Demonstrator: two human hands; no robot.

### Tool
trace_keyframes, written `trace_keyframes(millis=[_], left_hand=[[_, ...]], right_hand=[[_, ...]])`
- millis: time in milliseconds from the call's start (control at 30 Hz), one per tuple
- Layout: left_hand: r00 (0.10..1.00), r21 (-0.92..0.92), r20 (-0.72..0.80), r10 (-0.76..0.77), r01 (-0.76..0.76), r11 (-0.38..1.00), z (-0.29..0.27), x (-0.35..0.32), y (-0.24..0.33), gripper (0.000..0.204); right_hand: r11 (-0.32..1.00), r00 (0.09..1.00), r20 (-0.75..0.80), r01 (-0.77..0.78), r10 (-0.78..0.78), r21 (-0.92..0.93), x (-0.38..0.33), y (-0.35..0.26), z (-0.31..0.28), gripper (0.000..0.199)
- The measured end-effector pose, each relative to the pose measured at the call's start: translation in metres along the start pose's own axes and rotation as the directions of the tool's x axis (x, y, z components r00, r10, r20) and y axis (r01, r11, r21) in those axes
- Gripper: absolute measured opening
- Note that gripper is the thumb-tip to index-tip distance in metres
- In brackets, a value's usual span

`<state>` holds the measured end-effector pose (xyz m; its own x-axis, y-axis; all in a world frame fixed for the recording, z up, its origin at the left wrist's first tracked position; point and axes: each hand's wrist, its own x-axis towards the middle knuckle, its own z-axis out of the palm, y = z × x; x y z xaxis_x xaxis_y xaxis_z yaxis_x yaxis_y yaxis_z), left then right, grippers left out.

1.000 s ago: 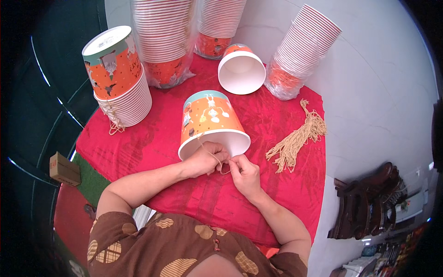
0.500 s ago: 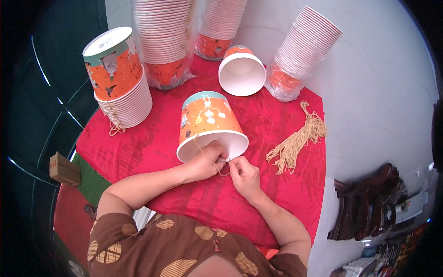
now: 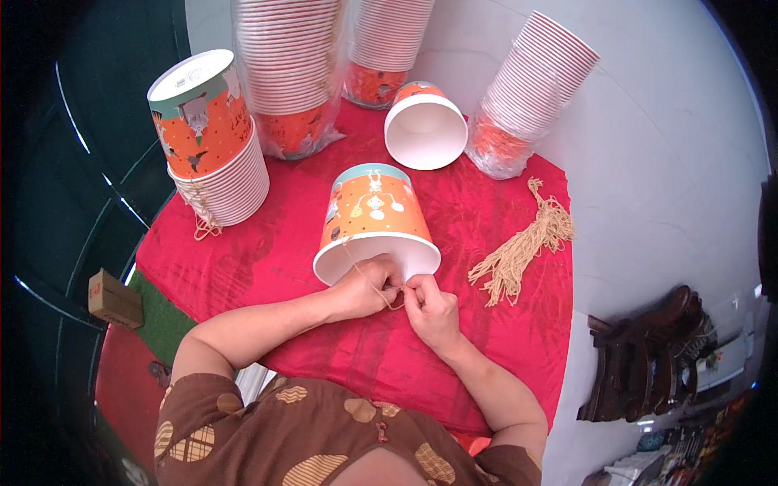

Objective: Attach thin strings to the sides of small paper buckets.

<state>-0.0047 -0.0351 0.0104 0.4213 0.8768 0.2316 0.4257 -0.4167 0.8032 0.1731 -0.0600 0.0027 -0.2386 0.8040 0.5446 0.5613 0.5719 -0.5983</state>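
An orange paper bucket with a teal base band and white figures lies on its side, its mouth toward me. My left hand reaches into the mouth at the lower rim, fingers pinched together. Just outside the rim, my right hand pinches a thin tan cord close to the left fingertips. From the bucket's wall near the upper rim, the cord runs down across the back of my left hand and loops below it. Where the fingertips meet, the cord's end is too small to make out.
A bundle of tan cords lies at right on the red tablecloth. Another bucket rests on its side behind. Nested bucket stacks in plastic stand along the back; an unwrapped stack with cords hanging stands at left.
The bucket has turned slightly and shifted a little to the right. Both hands stay close together at the rim, with only small finger movement on the cord.
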Motion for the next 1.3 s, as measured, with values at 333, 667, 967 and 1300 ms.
trace_keyframes(millis=[333,667,967,1300], left_hand=[[0.997,-0.128,-0.002,-0.076,0.075,0.989,-0.0005,0.0023,-0.0057,0.006],[0.999,-0.093,0.013,-0.046,0.047,0.995,0.0016,-0.0003,-0.0070,0.005],[0.999,-0.006,-0.040,0.012,-0.013,1.000,-0.0012,-0.0007,-0.0011,0.007],[1.000,-0.016,0.011,-0.007,0.007,1.000,-0.0030,0.0009,-0.0065,0.009]], right_hand=[[0.883,0.935,0.075,0.352,-0.346,-0.311,0.0072,-0.0004,-0.0039,0.004],[0.931,0.953,0.080,0.303,-0.293,-0.202,0.0053,0.0012,-0.0032,0.004],[0.997,0.992,0.126,-0.012,0.003,0.076,0.0032,0.0064,-0.0003,0.002],[0.979,0.958,0.242,-0.180,0.153,0.094,0.0035,0.0068,-0.0031,0.009]])
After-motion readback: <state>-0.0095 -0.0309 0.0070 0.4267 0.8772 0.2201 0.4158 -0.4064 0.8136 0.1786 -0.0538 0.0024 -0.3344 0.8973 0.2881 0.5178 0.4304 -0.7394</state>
